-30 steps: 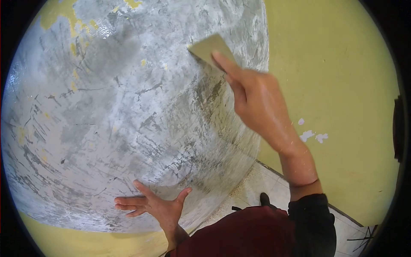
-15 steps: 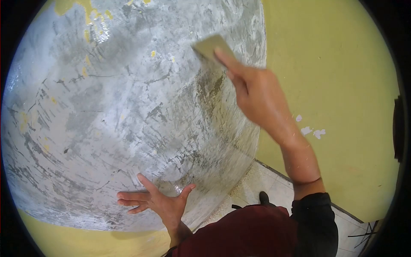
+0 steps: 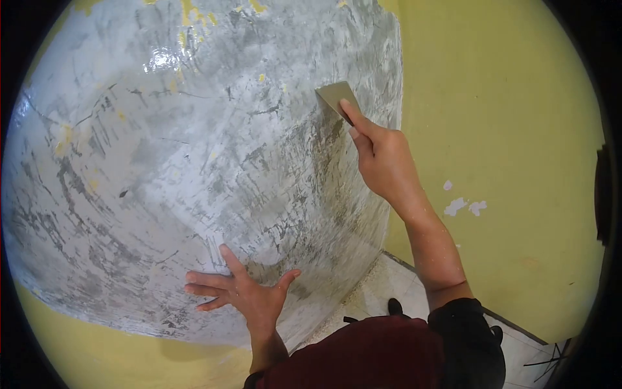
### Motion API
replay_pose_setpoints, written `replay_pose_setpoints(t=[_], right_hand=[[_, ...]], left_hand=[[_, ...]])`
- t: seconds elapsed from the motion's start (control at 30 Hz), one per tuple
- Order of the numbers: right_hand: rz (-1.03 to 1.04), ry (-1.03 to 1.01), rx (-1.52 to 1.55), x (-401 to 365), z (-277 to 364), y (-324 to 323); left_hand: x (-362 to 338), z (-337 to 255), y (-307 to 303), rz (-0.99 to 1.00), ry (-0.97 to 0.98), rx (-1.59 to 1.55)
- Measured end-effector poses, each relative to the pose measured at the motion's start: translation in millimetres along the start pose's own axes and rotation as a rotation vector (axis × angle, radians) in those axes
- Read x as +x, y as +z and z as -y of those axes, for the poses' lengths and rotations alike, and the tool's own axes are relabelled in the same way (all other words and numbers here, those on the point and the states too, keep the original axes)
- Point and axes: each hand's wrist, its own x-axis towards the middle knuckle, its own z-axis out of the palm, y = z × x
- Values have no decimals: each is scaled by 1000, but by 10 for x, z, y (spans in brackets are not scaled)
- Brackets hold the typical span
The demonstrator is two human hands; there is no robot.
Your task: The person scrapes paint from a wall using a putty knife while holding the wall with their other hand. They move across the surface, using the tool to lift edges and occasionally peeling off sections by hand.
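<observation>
My right hand [image 3: 382, 155] grips a flat putty knife [image 3: 338, 102], index finger stretched along its blade. The blade's edge lies right at the scraped grey wall [image 3: 214, 155], near its upper right part. Dark scratches and a few yellow paint remnants mark that wall. Lower down, my left hand [image 3: 249, 292] is spread with its fingers apart against the wall and holds nothing.
A yellow-green painted wall [image 3: 499, 117] meets the scraped wall on the right, with several pale chipped spots [image 3: 456, 206]. Crumbs of debris lie along the wall's foot on the tiled floor [image 3: 402, 285]. A dark shoe [image 3: 394, 306] shows there.
The putty knife and my right hand have moved a little down across the wall. My left hand stays spread on it, while the whole view has shifted slightly.
</observation>
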Motion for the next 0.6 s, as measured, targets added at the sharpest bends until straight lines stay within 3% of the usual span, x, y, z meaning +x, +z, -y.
replay_pose_setpoints(t=[0.13, 0.2, 0.3, 0.4, 0.5, 0.6], right_hand=[[66, -43, -82, 396, -63, -252], [-45, 64, -77, 711, -24, -270], [-27, 50, -121, 582, -42, -250], [87, 19, -24, -95, 142, 18], [-6, -113, -73, -118, 298, 89], [-4, -46, -115, 234, 649, -62]], left_hand=[[41, -23, -4, 18, -12, 56], [-39, -17, -47, 24, -13, 142], [30, -55, -36, 14, -22, 99], [11, -48, -71, 54, -60, 63], [5, -48, -75, 71, -34, 62], [11, -42, -61, 89, -39, 37]])
